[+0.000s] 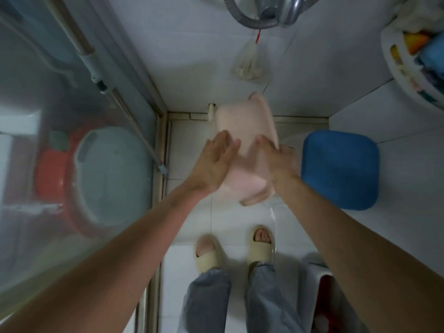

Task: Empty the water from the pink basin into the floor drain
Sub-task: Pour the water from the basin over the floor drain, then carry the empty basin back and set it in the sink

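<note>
Pressed flat against the underside of the pink basin (242, 140), left hand (213, 162) with fingers spread, not curled round anything; right hand (280, 162) gripping the basin's right rim, fingers wrapped over the edge

Pink basin at centre of frame, tipped steeply, bottom facing the camera, blurred

Thin stream of water (272, 219) falling from the basin's lower right corner toward the tiled floor (187, 145), landing just beside the right slipper (260, 246)

Left slipper (207, 253) lower centre, jeans below

Blue basin (340, 169) at right of centre, on the floor, near the right hand

Grey basin (110, 174) nested in a red one, left of frame, behind the glass

Shower hose (247, 20) at top centre

Floor drain not discernible
</note>
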